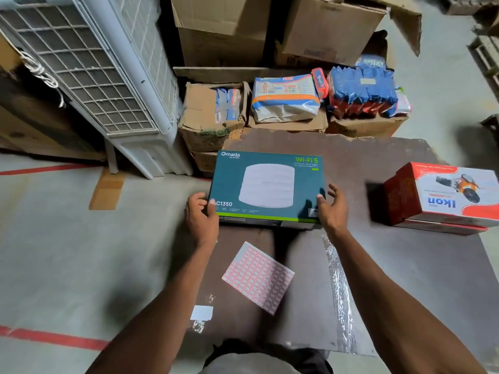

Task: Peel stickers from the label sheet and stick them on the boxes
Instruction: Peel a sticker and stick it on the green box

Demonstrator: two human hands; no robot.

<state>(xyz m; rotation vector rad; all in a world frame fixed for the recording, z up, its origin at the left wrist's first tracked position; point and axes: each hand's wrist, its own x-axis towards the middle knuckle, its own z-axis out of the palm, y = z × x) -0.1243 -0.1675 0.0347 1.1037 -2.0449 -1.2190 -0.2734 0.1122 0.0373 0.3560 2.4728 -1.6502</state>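
A teal Omada Wi-Fi box (267,186) lies flat on a dark brown board (378,252). My left hand (201,217) grips its near left corner, thumb on the top face. My right hand (332,209) is at the near right corner, thumb on the top and fingers spread behind the edge. A label sheet (258,276) with rows of red-bordered stickers lies on the board nearer to me, between my forearms. Red and white Ikon boxes (442,198) are stacked at the right.
A white air cooler (89,68) stands at the left. Cardboard cartons (213,117) with packaged goods line the back. A strip of clear plastic wrap (340,287) lies on the board. A small white paper (202,312) sits at the board's near left edge.
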